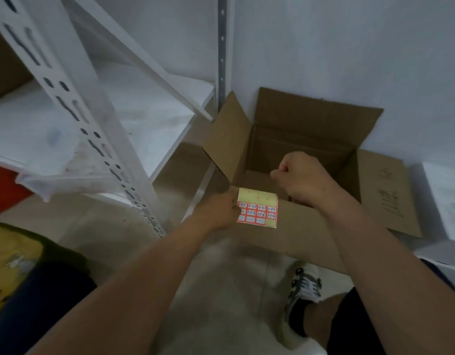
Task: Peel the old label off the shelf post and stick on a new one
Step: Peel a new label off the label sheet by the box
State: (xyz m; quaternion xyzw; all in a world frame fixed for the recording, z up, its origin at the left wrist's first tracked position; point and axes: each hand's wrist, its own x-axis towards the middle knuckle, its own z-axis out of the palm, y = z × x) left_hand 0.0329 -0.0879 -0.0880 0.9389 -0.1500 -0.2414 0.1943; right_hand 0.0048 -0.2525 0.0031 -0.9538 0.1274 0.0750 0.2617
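My left hand (218,211) pinches the left edge of a yellow sheet of red-bordered labels (258,210), some with handwritten numbers. The sheet hangs over the near rim of an open cardboard box (311,129). My right hand (298,175) hovers above the box opening with its fingers curled tight; whether something small sits between the fingertips is too small to tell. The white perforated shelf post (75,103) slants down the left side of the view, well left of both hands. I see no label on the post.
White shelf boards (149,111) lie behind the post. A grey slotted upright (222,47) runs up the wall corner. The box flaps spread right and back. My shoe (304,285) stands on the pale floor. A yellow and dark bag (13,267) sits at the lower left.
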